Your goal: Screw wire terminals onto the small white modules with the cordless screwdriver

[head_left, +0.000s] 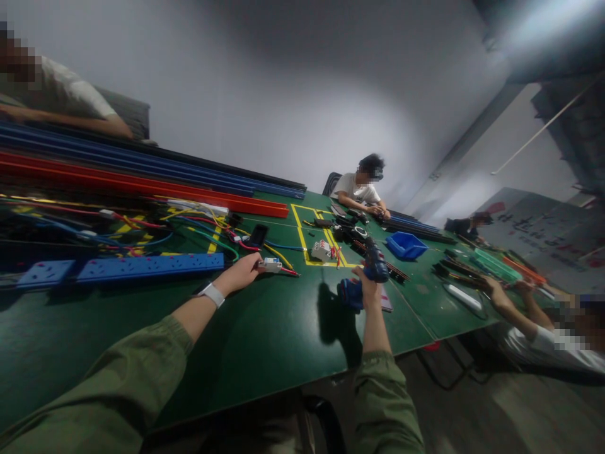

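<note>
Breaker pinched in left hand, drill gripped in right

Landmark: blue power strip [151, 267]. The breaker [271, 264] is just past the strip's right end, by the surface [274, 328]; can't tell if it touches down. The drill [377, 263] is well right of the strip, above the surface, its shadow below.

Left hand [242, 273]: fingers nearly together, pinching the breaker's left end. Right hand [371, 289]: fingers wrapped round the drill's handle, no visible gap; trigger finger position can't be made out.

Handling, judged by look: breaker likely light, stiff, smooth plastic, a bit slippery; best held by its side walls, clear of the wires [289, 272]. Wires look bendy, could tug at it. Drill likely heavy and rigid, weighted by the battery [350, 294]; handle is the place to hold.

Direction: breaker's long axis runs roughly sideways, close to the strip's own line, wire end pointing right, away from the strip. Drill's barrel runs roughly away from the wearer, across the strip's line; battery sits on the side toward the strip. Nose too blurred to give exact aim.
</note>
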### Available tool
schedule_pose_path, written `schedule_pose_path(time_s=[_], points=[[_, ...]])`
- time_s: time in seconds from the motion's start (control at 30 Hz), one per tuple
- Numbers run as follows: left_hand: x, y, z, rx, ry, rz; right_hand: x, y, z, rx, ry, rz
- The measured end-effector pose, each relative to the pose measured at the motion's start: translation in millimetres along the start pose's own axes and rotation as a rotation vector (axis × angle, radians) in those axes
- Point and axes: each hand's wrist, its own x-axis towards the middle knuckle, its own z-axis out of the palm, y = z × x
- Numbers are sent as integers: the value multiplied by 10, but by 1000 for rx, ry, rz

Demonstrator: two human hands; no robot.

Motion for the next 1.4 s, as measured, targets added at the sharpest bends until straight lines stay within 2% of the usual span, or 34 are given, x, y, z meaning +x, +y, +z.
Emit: schedule_pose_path(time_s=[0.1, 0.23, 0.33, 0.47, 0.57, 0.73, 0.93, 1.13, 1.27, 1.4], points=[[6, -2, 5, -2, 11, 18, 77, -17, -11, 74, -104, 80], [21, 2, 3, -22, 22, 17, 3, -50, -25, 56, -117, 141], [31, 6, 2, -36, 16, -6, -239, -154, 27, 85, -183, 162], [44, -3, 18, -28, 29, -17, -671, -413, 147, 241, -435, 322], [68, -31, 41, -18, 47, -16, -916, -636, 257, 224, -553, 406], [124, -105, 59, -34, 82, 39, -1130, -908, 439, 190, -623, 362], [150, -151, 54, -39, 65, 58, -1298, -990, 505, 156, -716, 388], [133, -150, 58, -2, 51, 72, -1359, -962, 472, 150, -685, 414], [128, -154, 62, 19, 50, 82, -1261, -894, 540, 250, -555, 301], [107, -134, 48, 37, 51, 95, -1060, -666, 711, 322, -420, 189]])
